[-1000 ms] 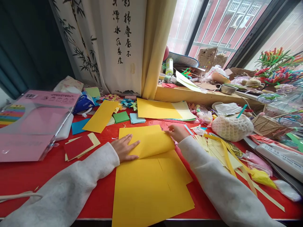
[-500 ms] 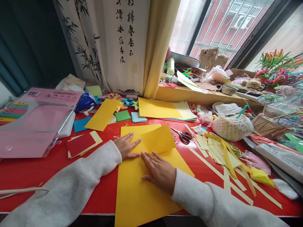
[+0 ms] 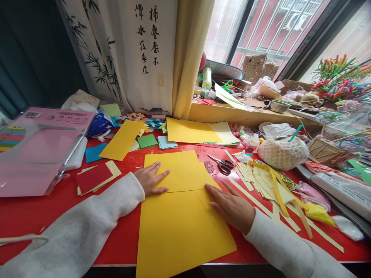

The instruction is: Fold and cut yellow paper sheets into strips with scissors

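Yellow paper (image 3: 182, 235) lies flat on the red table before me, its near end reaching past the table's front edge. A straight line crosses it between my hands, and a short slanting line runs below that; I cannot tell whether these are creases or sheet edges. My left hand (image 3: 150, 179) rests flat on the paper's left side, fingers spread. On the right side, my right hand (image 3: 230, 202) lies with fingers stretched out, fingertips on the paper near the crossing line. Black-handled scissors (image 3: 223, 165) lie just beyond my right hand.
Cream paper strips (image 3: 263, 189) spread at the right, near a net-covered round object (image 3: 284, 154). Red and cream sheets (image 3: 95, 177) and a pink paper pack (image 3: 43, 154) lie left. Yellow sheets (image 3: 191, 130), green squares (image 3: 147, 141) and blue squares (image 3: 167, 143) sit at the back.
The raised yellow flap has come down flat. My right hand has moved right across the paper, away from my left hand, which stays in place. The view has shifted slightly.
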A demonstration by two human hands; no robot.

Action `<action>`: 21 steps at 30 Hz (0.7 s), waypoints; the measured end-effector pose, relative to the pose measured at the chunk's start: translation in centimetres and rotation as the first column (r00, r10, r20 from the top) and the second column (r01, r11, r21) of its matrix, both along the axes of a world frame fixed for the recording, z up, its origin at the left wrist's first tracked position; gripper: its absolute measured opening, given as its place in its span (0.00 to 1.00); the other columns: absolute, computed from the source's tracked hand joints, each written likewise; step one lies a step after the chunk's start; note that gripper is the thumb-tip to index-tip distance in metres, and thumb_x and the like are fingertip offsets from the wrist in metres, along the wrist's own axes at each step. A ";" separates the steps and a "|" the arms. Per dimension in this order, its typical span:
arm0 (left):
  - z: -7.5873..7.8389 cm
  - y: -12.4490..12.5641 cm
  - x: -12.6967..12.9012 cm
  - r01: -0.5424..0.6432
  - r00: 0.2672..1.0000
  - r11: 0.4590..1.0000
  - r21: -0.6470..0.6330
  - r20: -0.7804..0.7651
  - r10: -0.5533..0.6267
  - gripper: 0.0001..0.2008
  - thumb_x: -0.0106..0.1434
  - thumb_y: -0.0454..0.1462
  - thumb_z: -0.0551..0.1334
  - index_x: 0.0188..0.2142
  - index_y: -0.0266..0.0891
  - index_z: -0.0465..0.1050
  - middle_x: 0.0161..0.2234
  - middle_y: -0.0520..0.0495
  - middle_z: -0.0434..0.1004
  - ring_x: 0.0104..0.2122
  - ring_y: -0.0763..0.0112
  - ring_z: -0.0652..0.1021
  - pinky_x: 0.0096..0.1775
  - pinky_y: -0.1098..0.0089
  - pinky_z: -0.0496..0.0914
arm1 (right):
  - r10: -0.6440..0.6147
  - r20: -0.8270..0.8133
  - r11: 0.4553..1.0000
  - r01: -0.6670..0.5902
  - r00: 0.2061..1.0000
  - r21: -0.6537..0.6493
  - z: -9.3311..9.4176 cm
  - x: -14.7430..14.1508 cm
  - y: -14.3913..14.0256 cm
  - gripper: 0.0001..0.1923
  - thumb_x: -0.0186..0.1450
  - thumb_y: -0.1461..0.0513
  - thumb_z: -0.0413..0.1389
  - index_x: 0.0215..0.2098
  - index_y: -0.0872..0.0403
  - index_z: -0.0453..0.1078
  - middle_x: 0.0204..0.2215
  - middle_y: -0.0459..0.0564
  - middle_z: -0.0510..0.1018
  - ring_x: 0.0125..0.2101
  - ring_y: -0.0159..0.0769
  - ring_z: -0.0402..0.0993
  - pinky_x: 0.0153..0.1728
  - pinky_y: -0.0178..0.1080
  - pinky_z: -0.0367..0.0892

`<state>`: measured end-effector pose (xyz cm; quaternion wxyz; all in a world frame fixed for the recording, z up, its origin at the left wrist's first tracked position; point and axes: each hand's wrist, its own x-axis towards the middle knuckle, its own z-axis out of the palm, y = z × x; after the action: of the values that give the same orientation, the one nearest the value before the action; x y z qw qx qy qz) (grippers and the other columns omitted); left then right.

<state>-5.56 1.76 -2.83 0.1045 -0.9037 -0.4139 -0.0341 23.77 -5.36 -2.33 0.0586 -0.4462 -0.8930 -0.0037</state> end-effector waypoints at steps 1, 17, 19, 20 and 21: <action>0.1 0.0 -0.1 -0.003 1.000 1.000 -0.001 -0.002 0.003 0.29 0.54 0.53 0.47 0.52 0.44 0.55 0.51 0.37 0.58 0.51 0.58 0.59 0.45 0.62 0.60 | -0.011 0.006 1.000 0.011 1.000 0.002 0.0 0.5 0.0 0.22 0.63 0.59 0.38 0.55 0.59 0.46 0.49 0.54 0.62 0.48 0.33 0.60 0.55 0.48 0.41; -1.6 -5.0 10.0 0.189 0.952 0.978 0.090 0.228 -0.205 0.26 0.56 0.43 0.49 0.47 0.24 0.61 0.49 0.33 0.62 0.51 0.59 0.61 0.49 0.64 0.58 | 0.043 -0.013 0.993 -0.041 0.999 0.112 0.3 0.9 -0.1 0.20 0.61 0.66 0.39 0.52 0.61 0.52 0.47 0.54 0.66 0.49 0.33 0.59 0.54 0.46 0.44; -1.5 -5.7 7.5 0.144 0.960 0.985 0.095 0.230 -0.162 0.25 0.56 0.43 0.49 0.48 0.25 0.61 0.49 0.35 0.62 0.51 0.59 0.60 0.49 0.64 0.58 | 0.027 -0.013 0.993 -0.026 1.000 0.114 0.2 1.0 -0.1 0.20 0.62 0.65 0.39 0.52 0.61 0.52 0.47 0.53 0.65 0.48 0.33 0.60 0.55 0.46 0.43; -1.3 -6.2 6.0 0.103 0.966 0.989 0.103 0.228 -0.124 0.25 0.56 0.42 0.49 0.48 0.26 0.61 0.49 0.36 0.62 0.51 0.60 0.60 0.49 0.63 0.58 | 0.019 -0.013 0.993 -0.018 1.000 0.114 0.2 1.0 -0.1 0.20 0.62 0.65 0.39 0.52 0.61 0.52 0.47 0.53 0.66 0.48 0.33 0.60 0.55 0.45 0.43; -1.2 -6.7 4.5 0.064 0.972 0.992 0.106 0.217 -0.086 0.24 0.56 0.42 0.49 0.48 0.27 0.60 0.49 0.36 0.62 0.51 0.60 0.60 0.49 0.63 0.58 | 0.014 -0.013 0.993 -0.012 1.000 0.115 0.2 1.0 0.0 0.20 0.62 0.64 0.39 0.52 0.61 0.52 0.47 0.53 0.66 0.48 0.33 0.60 0.55 0.45 0.42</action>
<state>-1.10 -4.91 -4.03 0.1010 -0.9029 -0.3864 -0.1587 24.81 -5.41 -2.10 0.0904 -0.4363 -0.8938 -0.0517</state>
